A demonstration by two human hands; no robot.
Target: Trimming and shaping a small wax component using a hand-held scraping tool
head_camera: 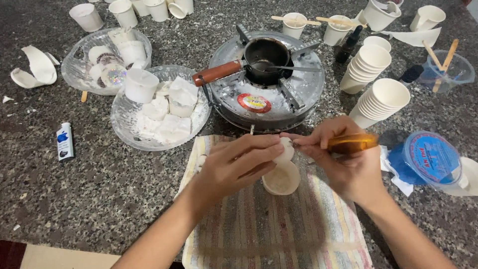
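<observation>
Hands (294, 162) hold amber-handled tool (351, 143) lying level, tip pointing left at white lump (286, 150).

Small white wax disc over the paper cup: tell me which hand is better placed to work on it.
Right. The right hand holds an amber-handled tool tipped against the small white wax disc; the left hand only pinches it above the white paper cup.

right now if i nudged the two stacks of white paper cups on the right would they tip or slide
The stacks of white paper cups lean already, so they would probably tip. Thin paper suggests they are light and slide easily on the speckled stone counter.
</observation>
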